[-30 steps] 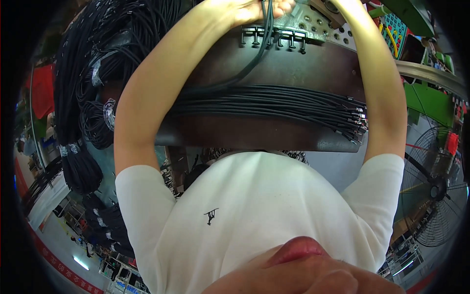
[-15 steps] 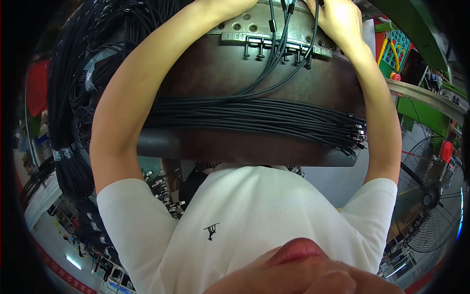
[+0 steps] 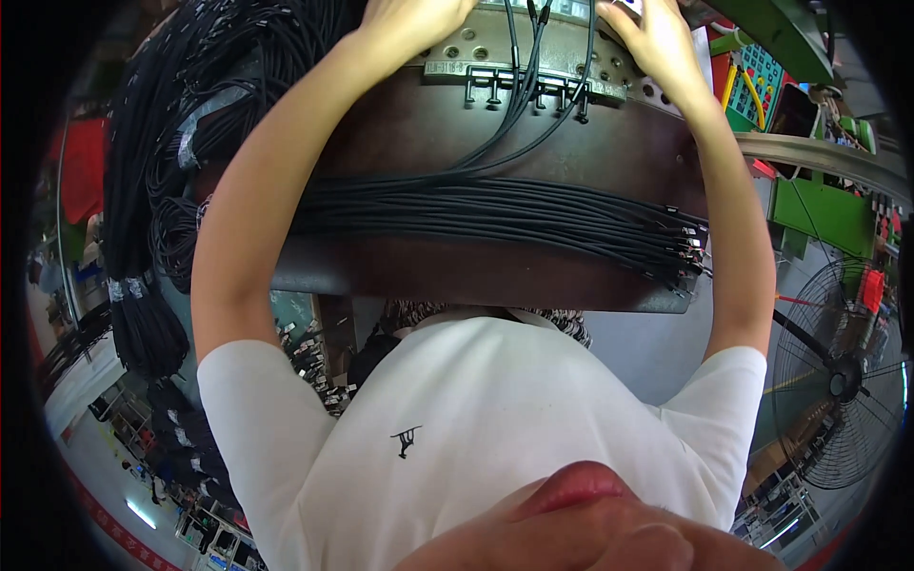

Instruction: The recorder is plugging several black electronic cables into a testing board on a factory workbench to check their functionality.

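Observation:
At the top edge of the head view, my left hand (image 3: 419, 21) rests at the left side of a metal mould plate (image 3: 495, 46); its fingertips lie outside the picture. My right hand (image 3: 659, 43) is at the plate's right side. Its thumb stretches left, apart from the hand and close to a black cable (image 3: 588, 43); the other fingertips are cut off. Several black cables (image 3: 522, 109) rise over the plate's front edge, between small dark pegs (image 3: 493, 95). Nearer me lies a bundle of black cables (image 3: 457, 211), with metal connectors (image 3: 693, 249) at its right end.
The brown work surface (image 3: 428, 271) ends just before my body. Thick hanks of black cable (image 3: 143, 190) hang at the left. A control panel with coloured buttons (image 3: 759, 81) stands at the right, behind a curved metal rail (image 3: 819, 157). A caged fan (image 3: 843, 379) is at the lower right.
The view has shifted slightly, so the plate sits a little further left and up. My right hand's thumb now shows more clearly beside the cable. The cable bundle lies as before.

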A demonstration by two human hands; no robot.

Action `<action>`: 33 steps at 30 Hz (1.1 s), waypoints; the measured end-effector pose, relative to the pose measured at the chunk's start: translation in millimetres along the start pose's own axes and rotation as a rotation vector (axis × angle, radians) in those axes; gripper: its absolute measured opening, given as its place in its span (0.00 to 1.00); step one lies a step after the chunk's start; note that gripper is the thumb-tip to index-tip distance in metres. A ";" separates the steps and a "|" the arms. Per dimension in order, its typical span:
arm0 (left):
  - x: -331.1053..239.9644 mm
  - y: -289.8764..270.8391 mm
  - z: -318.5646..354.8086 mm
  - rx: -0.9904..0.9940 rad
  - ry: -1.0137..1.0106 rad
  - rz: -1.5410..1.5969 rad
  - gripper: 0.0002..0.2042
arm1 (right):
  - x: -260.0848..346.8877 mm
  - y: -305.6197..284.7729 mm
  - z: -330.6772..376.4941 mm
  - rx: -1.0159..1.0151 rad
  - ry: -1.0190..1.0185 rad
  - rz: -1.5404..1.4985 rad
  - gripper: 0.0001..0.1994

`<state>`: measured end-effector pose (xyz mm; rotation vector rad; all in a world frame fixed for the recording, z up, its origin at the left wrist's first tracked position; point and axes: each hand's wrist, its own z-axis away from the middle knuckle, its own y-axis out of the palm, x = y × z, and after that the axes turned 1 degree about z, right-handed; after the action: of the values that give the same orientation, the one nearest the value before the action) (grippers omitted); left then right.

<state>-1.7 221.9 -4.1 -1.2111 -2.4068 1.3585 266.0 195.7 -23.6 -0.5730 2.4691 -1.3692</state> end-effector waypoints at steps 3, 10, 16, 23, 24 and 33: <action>-30.2 -50.4 59.8 0.132 0.023 0.294 0.16 | 26.4 -62.7 67.6 -0.172 0.198 -0.490 0.18; -94.9 -105.5 284.2 1.036 -0.529 0.045 0.15 | 79.4 -90.6 327.3 0.083 1.054 -0.390 0.20; -69.9 -74.7 316.9 0.682 -0.556 -0.170 0.11 | 116.8 -35.0 382.9 0.119 0.904 -0.578 0.14; -75.4 -79.2 319.8 0.639 -0.573 -0.177 0.11 | 104.8 -34.5 375.7 0.292 0.763 -0.443 0.12; -75.4 -77.5 319.9 0.638 -0.583 -0.178 0.11 | 105.3 -32.5 372.5 0.203 0.717 -0.404 0.11; -78.4 -78.0 311.6 0.708 -0.638 -0.225 0.11 | 110.8 -35.9 355.0 0.150 0.756 -0.404 0.07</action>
<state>-137.4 -61.4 -107.3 -0.3431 -1.9287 2.4678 319.6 -138.3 -182.3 -0.6256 2.8582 -2.2497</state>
